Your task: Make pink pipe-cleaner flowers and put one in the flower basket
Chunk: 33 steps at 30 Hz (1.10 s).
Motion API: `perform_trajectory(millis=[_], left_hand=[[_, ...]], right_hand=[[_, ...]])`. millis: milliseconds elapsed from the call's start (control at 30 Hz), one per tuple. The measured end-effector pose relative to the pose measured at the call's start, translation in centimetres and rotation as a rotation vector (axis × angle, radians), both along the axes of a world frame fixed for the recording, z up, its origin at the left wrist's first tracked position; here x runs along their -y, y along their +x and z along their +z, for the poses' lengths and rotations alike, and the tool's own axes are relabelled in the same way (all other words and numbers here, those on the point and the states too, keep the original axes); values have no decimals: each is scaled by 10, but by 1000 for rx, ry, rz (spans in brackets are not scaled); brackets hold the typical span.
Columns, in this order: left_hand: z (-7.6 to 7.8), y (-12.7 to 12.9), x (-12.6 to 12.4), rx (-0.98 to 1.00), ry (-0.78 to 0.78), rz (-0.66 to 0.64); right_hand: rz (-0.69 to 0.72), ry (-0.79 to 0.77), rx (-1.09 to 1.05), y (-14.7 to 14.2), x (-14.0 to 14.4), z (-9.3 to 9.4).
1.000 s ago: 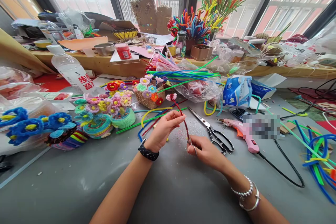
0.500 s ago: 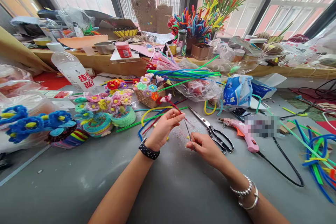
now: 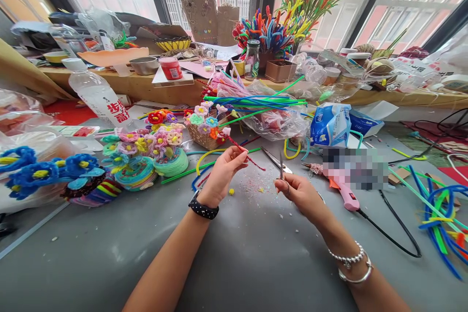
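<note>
Between the fingertips of my left hand (image 3: pixel 224 175) is a dark red pipe cleaner (image 3: pixel 256 163), its thin end sticking out to the right. A small pale pink tuft (image 3: pixel 226 131) sits at its far end. My right hand (image 3: pixel 302 196) is closed around small scissors (image 3: pixel 281 165), blades pointing up, apart from the pipe cleaner. Behind that hand lie large scissors (image 3: pixel 269 157), their handles mostly hidden by it. Coloured fuzz clippings (image 3: pixel 256 186) and a small yellow piece (image 3: pixel 231 191) are scattered between my hands.
Pipe-cleaner flowers in a woven basket (image 3: pixel 204 137), a green pot (image 3: pixel 171 163) and a striped pot (image 3: pixel 97 190) stand left. A pink glue gun (image 3: pixel 349 200) with a black cord lies right, near a tissue pack (image 3: pixel 331 126) and loose pipe cleaners (image 3: pixel 438 219). A water bottle (image 3: pixel 97 95) leans back left.
My right hand has moved right with the small scissors, away from the pipe cleaner. The pipe cleaner has shifted slightly, and more of its thin end shows below my left fingertips.
</note>
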<state>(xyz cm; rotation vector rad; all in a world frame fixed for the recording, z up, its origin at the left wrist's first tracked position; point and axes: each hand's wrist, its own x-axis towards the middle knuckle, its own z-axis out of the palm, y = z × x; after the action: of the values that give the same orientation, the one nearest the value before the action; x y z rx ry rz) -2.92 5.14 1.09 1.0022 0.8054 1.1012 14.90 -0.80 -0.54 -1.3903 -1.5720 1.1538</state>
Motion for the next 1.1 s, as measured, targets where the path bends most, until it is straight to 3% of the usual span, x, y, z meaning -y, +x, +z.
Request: perform_trajectory(millis=[167, 433, 700, 933, 1100], left_hand=[[-2, 0, 2, -92, 39, -84], [3, 4, 7, -177, 95, -212], [4, 10, 11, -180, 72, -157], [4, 7, 8, -85, 11, -60], [5, 4, 7, -19, 7, -49]], right_hand=[[-168, -37, -141, -4, 0, -1], [-14, -219, -285, -12, 3, -2], [-160, -24, -131, -22, 6, -3], [-58, -39, -196, -15, 4, -9], [209, -52, -163, -17, 6, -7]])
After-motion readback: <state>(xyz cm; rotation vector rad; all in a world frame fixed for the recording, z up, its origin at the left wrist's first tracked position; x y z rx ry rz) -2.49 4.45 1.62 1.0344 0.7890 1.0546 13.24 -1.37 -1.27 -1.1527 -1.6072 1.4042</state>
